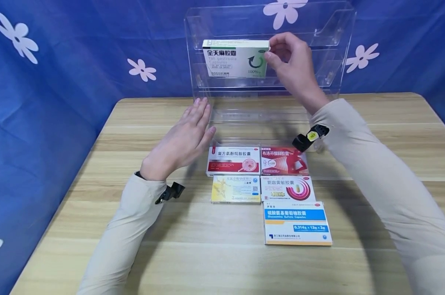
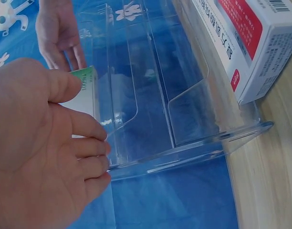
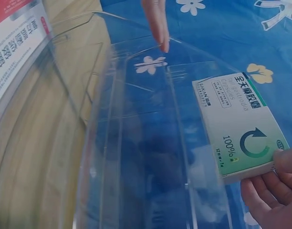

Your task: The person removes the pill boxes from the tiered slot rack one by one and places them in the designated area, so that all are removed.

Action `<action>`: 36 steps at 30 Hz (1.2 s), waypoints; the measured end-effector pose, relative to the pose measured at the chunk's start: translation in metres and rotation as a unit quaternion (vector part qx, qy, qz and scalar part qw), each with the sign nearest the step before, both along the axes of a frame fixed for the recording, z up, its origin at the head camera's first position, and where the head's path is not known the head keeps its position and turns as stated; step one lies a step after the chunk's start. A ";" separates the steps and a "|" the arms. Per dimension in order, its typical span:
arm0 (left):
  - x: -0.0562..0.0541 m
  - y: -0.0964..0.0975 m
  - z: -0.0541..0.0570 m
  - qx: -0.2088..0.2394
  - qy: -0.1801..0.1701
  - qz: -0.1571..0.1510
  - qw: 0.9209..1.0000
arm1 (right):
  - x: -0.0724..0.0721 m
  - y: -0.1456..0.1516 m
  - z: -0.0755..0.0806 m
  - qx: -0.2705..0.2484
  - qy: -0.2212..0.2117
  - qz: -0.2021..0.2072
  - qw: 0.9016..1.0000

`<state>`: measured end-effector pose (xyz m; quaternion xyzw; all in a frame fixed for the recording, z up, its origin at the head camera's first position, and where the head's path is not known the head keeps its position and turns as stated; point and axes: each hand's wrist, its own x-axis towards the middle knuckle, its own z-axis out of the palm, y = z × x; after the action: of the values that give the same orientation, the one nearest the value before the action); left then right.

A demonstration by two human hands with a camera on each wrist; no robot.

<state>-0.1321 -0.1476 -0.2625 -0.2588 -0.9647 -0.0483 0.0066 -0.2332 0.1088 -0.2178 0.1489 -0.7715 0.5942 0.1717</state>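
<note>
My right hand (image 1: 294, 61) pinches the right end of a white and green medicine box (image 1: 234, 60) between thumb and fingers. In the head view this box appears in front of the upper tiers of a clear plastic rack (image 1: 270, 102); whether it touches the rack I cannot tell. The right wrist view also shows the green-ended medicine box (image 3: 238, 124) with the thumb on its edge. My left hand (image 1: 182, 137) is held flat with straight fingers, holding nothing, left of the rack's lower tiers. Its palm (image 2: 41, 157) shows in the left wrist view.
On the wooden table (image 1: 171, 262), in front of the rack, lie a red-and-white box (image 1: 233, 160), a red box (image 1: 284, 161), a yellow-and-white box (image 1: 236, 189), a white box with pink rings (image 1: 287, 189) and a blue-striped box (image 1: 297, 223). Blue flowered cloth (image 1: 78, 49) hangs behind.
</note>
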 end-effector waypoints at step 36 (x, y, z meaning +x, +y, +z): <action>-0.006 -0.001 0.017 -0.010 -0.030 -0.002 1.000 | 0.113 0.048 -0.017 0.053 -0.181 0.095 0.977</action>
<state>-0.1385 -0.1481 -0.2459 -0.2596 -0.9643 -0.0469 -0.0249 -0.1198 0.1569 -0.2348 0.1207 -0.8026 0.5830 -0.0364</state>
